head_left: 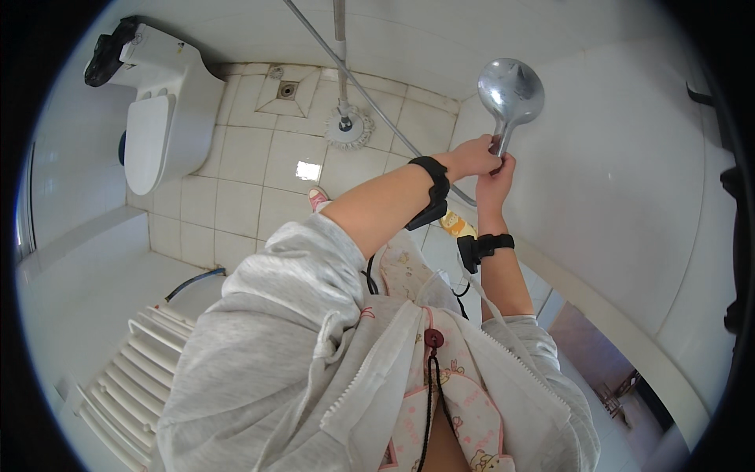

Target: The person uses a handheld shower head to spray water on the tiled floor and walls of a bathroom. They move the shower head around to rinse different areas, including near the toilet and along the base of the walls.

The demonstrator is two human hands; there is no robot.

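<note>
A chrome handheld shower head (511, 91) with a wide round head is at the upper right. My left hand (473, 158) closes around its handle. Just below, my right hand (496, 180) also grips the lower part of the handle. A grey shower hose (377, 109) runs down from the top, passes behind my left forearm and bends near my right wrist. Whether it joins the handle is hidden by my hands. Each wrist wears a black strap with a small black device.
A white toilet (150, 141) with a black bag (109, 53) on its tank stands upper left. A round string mop (349, 127) rests on the tiled floor near a floor drain (287, 89). White radiator (127, 377) lower left; white wall (613, 147) right; doorway (607, 366) lower right.
</note>
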